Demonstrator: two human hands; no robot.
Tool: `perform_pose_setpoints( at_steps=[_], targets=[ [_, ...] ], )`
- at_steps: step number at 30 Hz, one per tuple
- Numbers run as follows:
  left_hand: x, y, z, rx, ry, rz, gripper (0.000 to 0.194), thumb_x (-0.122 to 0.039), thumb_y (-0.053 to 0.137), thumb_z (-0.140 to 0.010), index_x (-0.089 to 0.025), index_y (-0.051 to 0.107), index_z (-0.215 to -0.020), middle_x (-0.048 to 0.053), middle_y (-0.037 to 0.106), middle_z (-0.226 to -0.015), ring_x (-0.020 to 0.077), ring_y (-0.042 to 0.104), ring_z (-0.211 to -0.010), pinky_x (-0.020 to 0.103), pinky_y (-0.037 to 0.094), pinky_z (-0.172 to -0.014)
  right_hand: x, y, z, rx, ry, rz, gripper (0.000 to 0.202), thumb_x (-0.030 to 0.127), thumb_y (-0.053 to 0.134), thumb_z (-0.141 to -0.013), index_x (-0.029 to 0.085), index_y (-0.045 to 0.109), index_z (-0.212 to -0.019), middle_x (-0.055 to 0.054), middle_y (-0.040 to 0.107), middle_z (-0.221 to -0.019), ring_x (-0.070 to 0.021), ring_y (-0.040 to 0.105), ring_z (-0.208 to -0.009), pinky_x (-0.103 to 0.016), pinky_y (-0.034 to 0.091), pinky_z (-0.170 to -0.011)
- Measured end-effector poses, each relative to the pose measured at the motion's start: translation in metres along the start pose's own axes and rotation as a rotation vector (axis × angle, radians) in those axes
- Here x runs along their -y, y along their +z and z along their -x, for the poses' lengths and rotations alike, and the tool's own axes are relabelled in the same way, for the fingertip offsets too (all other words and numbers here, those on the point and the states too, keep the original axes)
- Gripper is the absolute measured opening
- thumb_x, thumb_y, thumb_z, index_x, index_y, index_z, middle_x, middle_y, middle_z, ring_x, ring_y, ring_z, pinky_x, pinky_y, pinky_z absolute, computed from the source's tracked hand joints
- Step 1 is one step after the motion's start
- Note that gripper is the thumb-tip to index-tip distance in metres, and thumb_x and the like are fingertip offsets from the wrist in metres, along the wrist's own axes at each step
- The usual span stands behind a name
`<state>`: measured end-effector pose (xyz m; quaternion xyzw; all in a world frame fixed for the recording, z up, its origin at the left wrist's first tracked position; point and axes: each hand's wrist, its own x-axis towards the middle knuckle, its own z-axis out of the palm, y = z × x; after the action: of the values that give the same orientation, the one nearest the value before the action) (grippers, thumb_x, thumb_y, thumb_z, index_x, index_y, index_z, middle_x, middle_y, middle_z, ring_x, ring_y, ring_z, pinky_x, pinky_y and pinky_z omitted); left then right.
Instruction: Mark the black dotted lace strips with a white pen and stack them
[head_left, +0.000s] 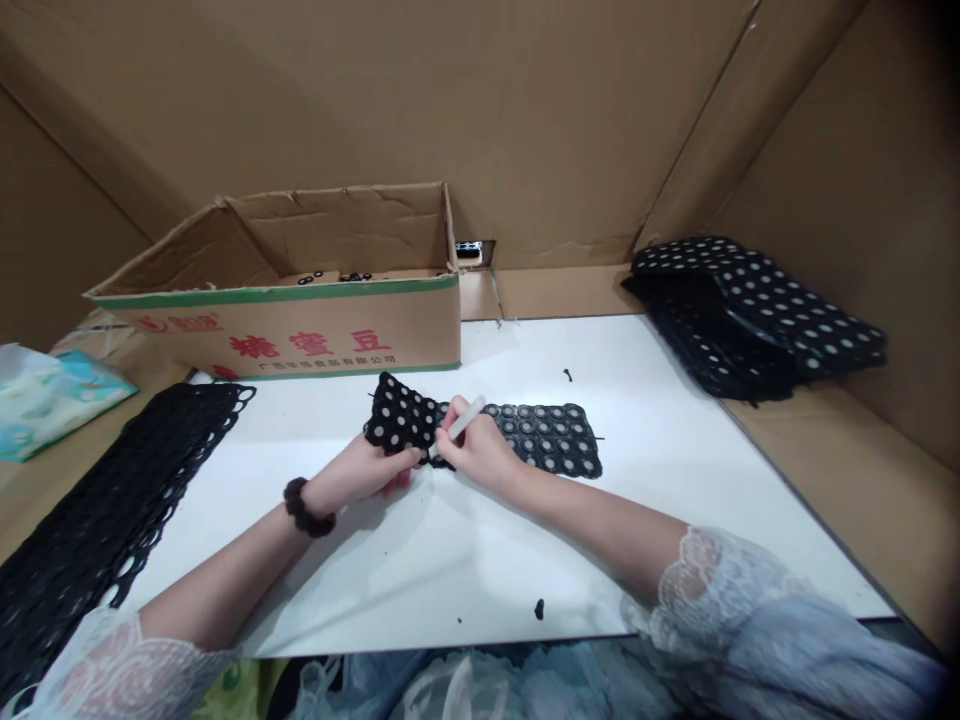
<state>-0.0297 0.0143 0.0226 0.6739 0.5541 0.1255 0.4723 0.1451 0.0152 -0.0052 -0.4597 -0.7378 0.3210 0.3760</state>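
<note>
Left hand (373, 468) pinches black dotted sheet (553, 440), end raised, presumably steadying it for white pen-like tool (466, 417) gripped by right hand (480, 447)

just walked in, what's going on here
A person's left hand holds the left part of a black sheet with rows of grey round spots on a white tabletop. The right hand holds a slim whitish pen-like tool, its tip by the sheet's near edge. An open brown cardboard box with small black rings stands behind.
</note>
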Motion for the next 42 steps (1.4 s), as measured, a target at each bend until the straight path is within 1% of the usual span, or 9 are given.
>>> perform_pose_setpoints(
  at_steps=[5, 10, 14, 19, 25, 28, 35, 38, 42],
  targets=[
    [0.003, -0.018, -0.003, 0.056, -0.09, 0.054, 0.038, -0.049, 0.049, -0.074, -0.013, 0.055, -0.063, 0.001, 0.052, -0.049, 0.0094, 0.044, -0.04, 0.019, 0.028, -0.035, -0.004, -0.005, -0.001, 0.028, 0.077, -0.183, 0.013, 0.029, 0.047, -0.074, 0.02, 0.037, -0.069, 0.006, 0.042, -0.054, -0.0078, 0.038, -0.047, -0.019, 0.03, -0.047],
    [0.006, -0.021, -0.006, 0.064, -0.111, 0.413, 0.019, -0.03, 0.061, -0.069, -0.013, 0.056, -0.076, 0.004, 0.061, -0.069, 0.0133, 0.056, -0.062, 0.021, 0.043, -0.052, -0.008, -0.016, -0.002, 0.164, 0.093, -0.3, 0.009, 0.021, 0.047, -0.07, 0.019, 0.038, -0.068, 0.005, 0.046, -0.054, -0.0067, 0.038, -0.047, -0.018, 0.029, -0.046],
    [0.013, -0.023, -0.008, 0.115, -0.16, 0.613, 0.016, -0.02, 0.065, -0.064, -0.013, 0.051, -0.065, -0.001, 0.052, -0.057, 0.0075, 0.047, -0.051, 0.018, 0.038, -0.047, -0.009, -0.02, -0.002, 0.192, 0.025, -0.203, 0.009, 0.019, 0.048, -0.069, 0.018, 0.039, -0.066, 0.006, 0.042, -0.052, -0.006, 0.036, -0.047, -0.018, 0.028, -0.047],
    [0.024, -0.03, -0.013, 0.26, -0.099, 0.586, 0.036, -0.022, 0.064, -0.067, -0.015, 0.033, -0.05, -0.006, 0.032, -0.042, 0.0026, 0.025, -0.039, 0.018, 0.017, -0.038, -0.005, -0.017, 0.002, 0.189, -0.042, -0.122, 0.01, 0.022, 0.047, -0.073, 0.018, 0.04, -0.068, 0.004, 0.048, -0.061, -0.0063, 0.041, -0.052, -0.019, 0.031, -0.051],
    [0.024, -0.038, -0.017, 0.324, -0.035, 0.446, 0.033, -0.025, 0.062, -0.068, -0.016, 0.035, -0.054, -0.006, 0.032, -0.043, 0.0038, 0.026, -0.04, 0.019, 0.016, -0.039, -0.003, -0.013, 0.004, 0.213, -0.071, -0.063, 0.006, 0.024, 0.045, -0.077, 0.019, 0.046, -0.075, 0.004, 0.051, -0.062, -0.0074, 0.045, -0.055, -0.019, 0.033, -0.054],
    [0.021, -0.043, -0.015, 0.204, -0.037, 0.269, 0.024, -0.029, 0.061, -0.069, -0.016, 0.041, -0.063, -0.006, 0.039, -0.048, 0.0059, 0.034, -0.042, 0.019, 0.024, -0.04, -0.005, -0.011, 0.004, 0.202, -0.131, -0.07, 0.008, 0.021, 0.044, -0.077, 0.018, 0.052, -0.077, 0.003, 0.055, -0.066, -0.0069, 0.047, -0.058, -0.018, 0.035, -0.057],
    [0.013, -0.04, -0.017, -0.545, 0.193, -0.467, 0.037, -0.04, 0.045, -0.078, -0.016, 0.049, -0.105, 0.007, 0.055, -0.097, 0.0197, 0.054, -0.085, 0.034, 0.044, -0.075, -0.006, -0.016, 0.003, 0.253, -0.15, -0.125, 0.011, 0.02, 0.045, -0.074, 0.015, 0.055, -0.074, 0.001, 0.057, -0.067, -0.0066, 0.047, -0.055, -0.018, 0.036, -0.053],
    [0.01, -0.024, -0.029, -0.595, 0.353, -0.721, 0.032, -0.031, 0.038, -0.083, -0.015, 0.05, -0.107, 0.011, 0.049, -0.113, 0.0243, 0.044, -0.106, 0.039, 0.036, -0.09, -0.008, -0.018, 0.002, 0.281, -0.102, -0.104, 0.013, 0.013, 0.043, -0.07, 0.016, 0.055, -0.076, 0.002, 0.056, -0.064, -0.0063, 0.045, -0.052, -0.017, 0.035, -0.051],
    [0.009, -0.005, -0.042, -0.463, 0.392, -0.805, 0.029, -0.021, 0.033, -0.084, -0.013, 0.049, -0.107, 0.012, 0.051, -0.111, 0.0233, 0.048, -0.101, 0.038, 0.038, -0.088, -0.01, -0.016, 0.001, 0.296, -0.036, -0.116, 0.018, 0.015, 0.039, -0.074, 0.016, 0.056, -0.079, 0.0, 0.058, -0.069, -0.0074, 0.049, -0.056, -0.018, 0.037, -0.053]
  ],
)
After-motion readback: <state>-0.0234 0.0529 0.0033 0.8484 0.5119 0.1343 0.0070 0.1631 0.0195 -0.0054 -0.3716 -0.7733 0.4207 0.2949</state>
